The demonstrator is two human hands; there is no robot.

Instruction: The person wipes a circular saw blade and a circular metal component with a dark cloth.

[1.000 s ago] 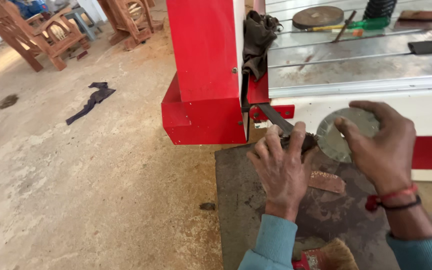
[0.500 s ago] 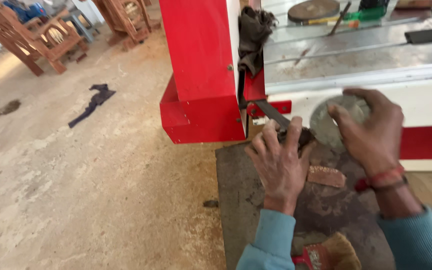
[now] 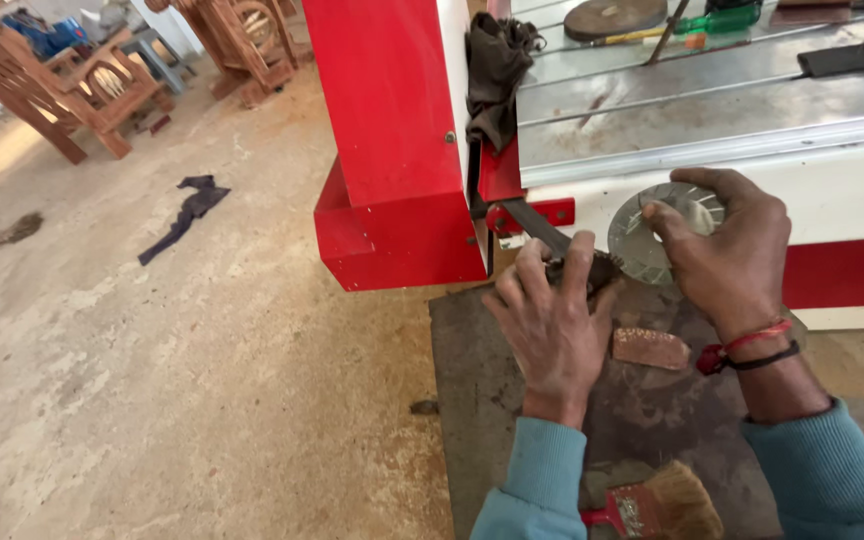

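Note:
My left hand (image 3: pixel 550 320) grips a dark metal lever (image 3: pixel 542 232) that sticks out of the front of a red and white woodworking machine (image 3: pixel 392 150). Beside it, my right hand (image 3: pixel 734 250) is closed over a round grey metal handwheel (image 3: pixel 652 230) on the machine's white front panel. The two hands are a few fingers' width apart. Both sleeves are blue-green, and the right wrist wears a red thread and a dark band.
A dark mat (image 3: pixel 482 400) lies under my hands with a small reddish block (image 3: pixel 650 347) and a red-handled brush (image 3: pixel 652 505) on it. A dark rag (image 3: pixel 497 70) hangs off the machine table. Wooden chairs (image 3: pixel 62 90) and a dark cloth (image 3: pixel 187 210) are on the dusty floor.
The view has shifted slightly upward and closer. My hands stay on the lever and the handwheel, with the right hand turned a little over the wheel.

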